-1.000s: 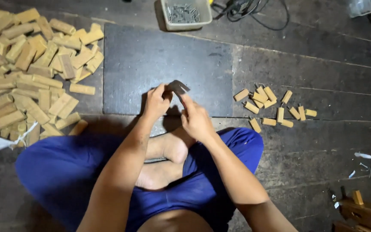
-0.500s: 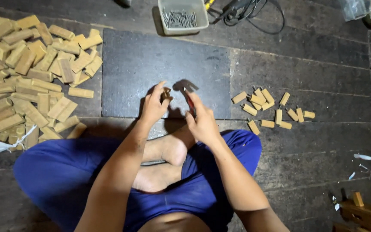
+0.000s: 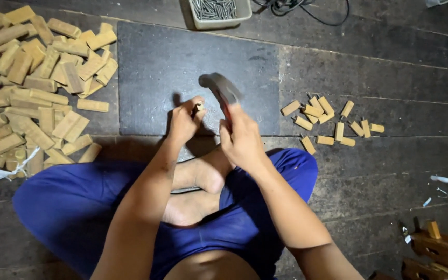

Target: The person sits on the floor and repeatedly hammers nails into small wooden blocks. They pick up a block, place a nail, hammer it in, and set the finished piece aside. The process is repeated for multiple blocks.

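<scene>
Right hand (image 3: 242, 140) grips hammer (image 3: 223, 93) (raised)

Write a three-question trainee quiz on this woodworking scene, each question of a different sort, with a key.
1. True or false: the right hand holds a hammer raised above the dark slab.
2. Multiple choice: the left hand pinches what in its grip? A) a small wooden block B) a cable C) a plastic bag
3. Fill in: the big pile of wooden blocks lies on the person's ____ side; the small group of blocks lies on the other.

Key: 1 true; 2 A; 3 left.
</scene>
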